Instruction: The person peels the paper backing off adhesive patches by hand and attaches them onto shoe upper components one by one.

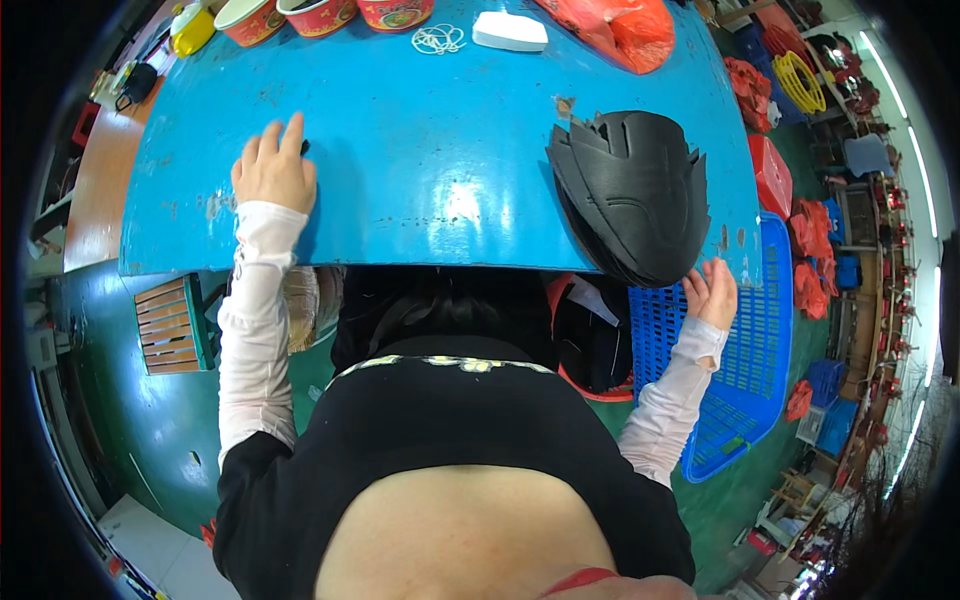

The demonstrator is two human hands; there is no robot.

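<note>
My left hand [273, 172] is over the left part of the blue table [400, 180], palm down with its fingers stretched out. A small black bit [305, 147] shows beside its fingers; what it belongs to is hidden. On the table's right side lies a stack of black leather-like pieces [640, 190], shaped like shoe uppers with notched edges and stitched lines. The stack overhangs the near edge a little. Just right of its near end is my right hand [712, 293], fingers apart and holding nothing; whether it touches the stack I cannot tell.
Red paper bowls [318, 18], a tangle of white string [438, 40], a white block [510, 32] and a red plastic bag [640, 35] line the far edge. A blue plastic basket [770, 340] stands at the right. Under the table's edge is a red-rimmed bin [590, 385]; a wooden stool [170, 325] stands left.
</note>
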